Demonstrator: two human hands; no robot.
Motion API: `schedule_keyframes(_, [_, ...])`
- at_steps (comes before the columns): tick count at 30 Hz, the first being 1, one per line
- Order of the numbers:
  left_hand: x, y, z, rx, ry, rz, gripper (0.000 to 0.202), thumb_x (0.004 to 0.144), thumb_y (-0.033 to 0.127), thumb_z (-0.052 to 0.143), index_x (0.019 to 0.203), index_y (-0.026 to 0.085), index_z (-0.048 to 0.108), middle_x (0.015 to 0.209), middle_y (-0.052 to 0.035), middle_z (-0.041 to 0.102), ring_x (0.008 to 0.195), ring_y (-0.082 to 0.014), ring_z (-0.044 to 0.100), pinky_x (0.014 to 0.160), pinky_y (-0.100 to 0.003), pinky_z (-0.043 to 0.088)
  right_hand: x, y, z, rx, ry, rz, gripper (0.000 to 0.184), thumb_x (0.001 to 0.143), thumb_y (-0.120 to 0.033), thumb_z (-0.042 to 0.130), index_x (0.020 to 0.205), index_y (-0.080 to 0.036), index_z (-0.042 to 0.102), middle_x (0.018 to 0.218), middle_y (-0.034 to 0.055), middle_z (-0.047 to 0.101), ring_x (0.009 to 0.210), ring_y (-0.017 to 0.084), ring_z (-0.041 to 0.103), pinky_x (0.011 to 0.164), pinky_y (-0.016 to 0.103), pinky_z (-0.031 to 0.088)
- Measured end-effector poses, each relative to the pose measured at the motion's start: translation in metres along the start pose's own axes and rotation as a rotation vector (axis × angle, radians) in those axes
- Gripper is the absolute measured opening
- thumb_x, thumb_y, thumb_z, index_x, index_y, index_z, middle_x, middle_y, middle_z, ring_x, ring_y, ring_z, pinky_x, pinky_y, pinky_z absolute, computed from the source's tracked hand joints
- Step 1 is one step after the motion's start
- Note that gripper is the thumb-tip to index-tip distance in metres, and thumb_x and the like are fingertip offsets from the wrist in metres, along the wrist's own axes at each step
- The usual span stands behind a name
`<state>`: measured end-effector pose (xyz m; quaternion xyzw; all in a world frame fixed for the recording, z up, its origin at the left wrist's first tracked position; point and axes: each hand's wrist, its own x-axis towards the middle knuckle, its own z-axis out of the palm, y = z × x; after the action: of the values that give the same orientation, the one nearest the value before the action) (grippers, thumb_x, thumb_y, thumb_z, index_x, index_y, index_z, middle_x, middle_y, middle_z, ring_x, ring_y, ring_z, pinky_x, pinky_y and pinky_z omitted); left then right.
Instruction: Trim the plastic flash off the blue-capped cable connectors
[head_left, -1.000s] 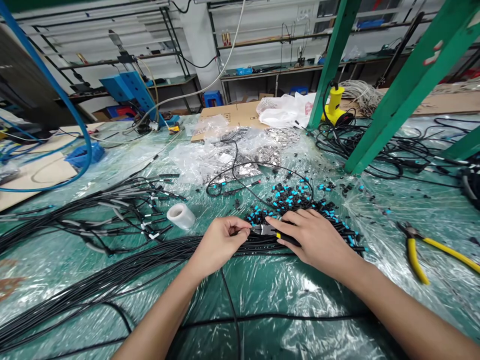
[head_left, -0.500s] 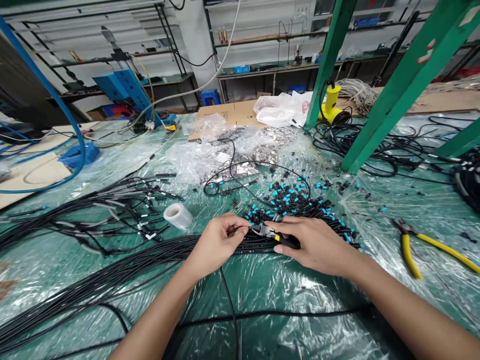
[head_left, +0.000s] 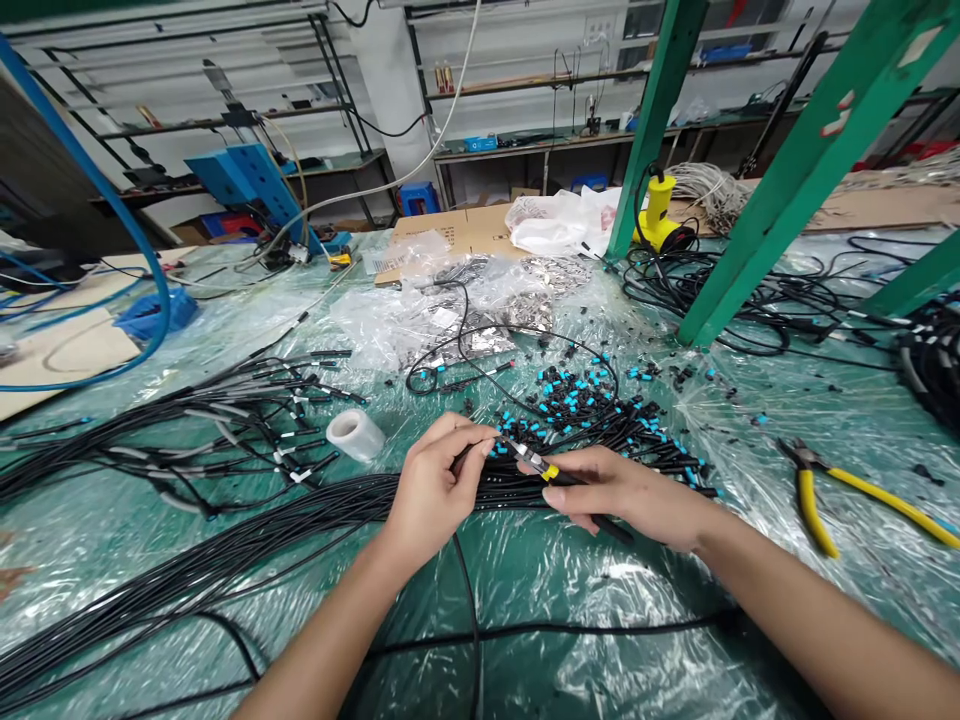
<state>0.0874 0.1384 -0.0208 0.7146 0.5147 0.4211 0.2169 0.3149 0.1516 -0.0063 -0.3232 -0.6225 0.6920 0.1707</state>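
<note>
Now that the right hand [head_left: 626,497] has lifted from its flat spread, its thumb and forefinger pinch a black cable [head_left: 600,522] with a yellow-banded metal tip [head_left: 534,460] raised just past the fingertips. The tip angles toward the left hand [head_left: 433,490], whose curled fingers [head_left: 480,440] look nearly closed, though what they hold is too small to tell. A cable bundle [head_left: 360,500] runs beneath both hands, and blue-tipped plugs [head_left: 570,405] lie just beyond the fingers.

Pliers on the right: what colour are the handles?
The steel pliers' handles are yellow, clearest in the head view.
</note>
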Motion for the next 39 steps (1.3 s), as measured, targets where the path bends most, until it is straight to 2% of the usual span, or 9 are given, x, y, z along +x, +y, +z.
schedule_keyframes(4, [-0.001, -0.002, 0.001, 0.032, 0.070, 0.034, 0.021, 0.089, 0.020, 0.053, 0.101, 0.020, 0.071, 0.090, -0.0050, 0.063, 0.082, -0.0127, 0.058, 0.073, -0.023, 0.046, 0.000, 0.002, 0.009, 0.052, 0.019, 0.014, 0.039, 0.089, -0.049, 0.055, 0.116, -0.022, 0.063, 0.071, -0.0029, 0.049, 0.058, 0.008, 0.044, 0.054, 0.022, 0.037])
schedule_keyframes(10, [0.001, -0.006, -0.005, 0.100, -0.017, 0.117, 0.022, 0.091, 0.017, 0.051, 0.103, 0.020, 0.069, 0.091, -0.0042, 0.061, 0.087, -0.0117, 0.058, 0.077, -0.022, 0.046, -0.002, 0.006, 0.014, -0.983, 0.470, -0.144, 0.047, 0.092, -0.045, 0.051, 0.137, -0.033, 0.048, 0.106, 0.0025, 0.064, 0.089, 0.018, 0.060, 0.078, 0.033, 0.048])
schedule_keyframes(14, [0.002, -0.012, -0.006, 0.154, -0.055, 0.211, 0.024, 0.091, 0.013, 0.051, 0.105, 0.020, 0.068, 0.088, -0.0020, 0.059, 0.087, -0.0094, 0.057, 0.077, -0.020, 0.046, -0.003, 0.008, 0.009, -1.243, 0.477, -0.149, 0.048, 0.094, -0.044, 0.048, 0.141, -0.036, 0.042, 0.110, 0.0014, 0.063, 0.097, 0.022, 0.061, 0.080, 0.037, 0.049])
schedule_keyframes(19, [0.002, -0.017, -0.003, 0.227, -0.013, 0.340, 0.027, 0.088, 0.006, 0.052, 0.107, 0.018, 0.066, 0.088, -0.0017, 0.057, 0.085, -0.0080, 0.057, 0.076, -0.019, 0.048, -0.005, 0.001, 0.009, -0.924, 0.405, -0.079, 0.044, 0.091, -0.045, 0.054, 0.134, -0.037, 0.052, 0.096, -0.0011, 0.065, 0.080, 0.018, 0.059, 0.071, 0.031, 0.044])
schedule_keyframes(24, [-0.002, -0.014, -0.001, 0.293, 0.170, 0.441, 0.029, 0.083, 0.000, 0.057, 0.106, 0.016, 0.065, 0.090, -0.0020, 0.059, 0.087, -0.0079, 0.057, 0.077, -0.018, 0.049, -0.003, -0.002, 0.013, 0.159, 0.039, 0.067, 0.041, 0.086, -0.049, 0.060, 0.119, -0.025, 0.063, 0.075, -0.0026, 0.049, 0.060, 0.008, 0.046, 0.056, 0.022, 0.039])
schedule_keyframes(27, [-0.004, -0.011, -0.002, 0.310, 0.287, 0.462, 0.030, 0.080, -0.002, 0.060, 0.104, 0.017, 0.066, 0.088, -0.0009, 0.059, 0.083, -0.0072, 0.057, 0.076, -0.018, 0.048, 0.001, 0.001, 0.011, 0.552, 0.037, 0.155, 0.047, 0.086, -0.047, 0.060, 0.127, -0.025, 0.057, 0.082, -0.0017, 0.047, 0.061, 0.007, 0.047, 0.054, 0.021, 0.039])
schedule_keyframes(29, [-0.004, -0.010, -0.003, 0.295, 0.336, 0.427, 0.030, 0.080, 0.000, 0.061, 0.103, 0.018, 0.067, 0.087, -0.0001, 0.059, 0.081, -0.0070, 0.056, 0.075, -0.018, 0.048, 0.002, 0.002, 0.009, 0.509, 0.166, 0.106, 0.047, 0.086, -0.046, 0.061, 0.128, -0.026, 0.057, 0.084, -0.0016, 0.048, 0.063, 0.007, 0.048, 0.056, 0.021, 0.040])
schedule_keyframes(34, [-0.003, -0.006, -0.001, 0.158, 0.284, 0.223, 0.020, 0.086, 0.010, 0.059, 0.102, 0.019, 0.066, 0.088, -0.0003, 0.060, 0.084, -0.0079, 0.056, 0.076, -0.020, 0.046, 0.005, 0.004, 0.011, -0.048, 0.431, -0.126, 0.050, 0.090, -0.051, 0.056, 0.136, -0.031, 0.050, 0.083, -0.0011, 0.055, 0.078, 0.012, 0.052, 0.075, 0.026, 0.044])
schedule_keyframes(39, [-0.003, -0.001, 0.002, -0.022, 0.150, -0.015, 0.020, 0.094, 0.024, 0.049, 0.106, 0.024, 0.064, 0.094, 0.0002, 0.059, 0.087, -0.0086, 0.055, 0.079, -0.021, 0.043, 0.005, 0.012, 0.021, -0.538, 0.463, -0.271, 0.053, 0.091, -0.047, 0.054, 0.141, -0.035, 0.042, 0.126, 0.0040, 0.054, 0.116, 0.020, 0.048, 0.106, 0.041, 0.036])
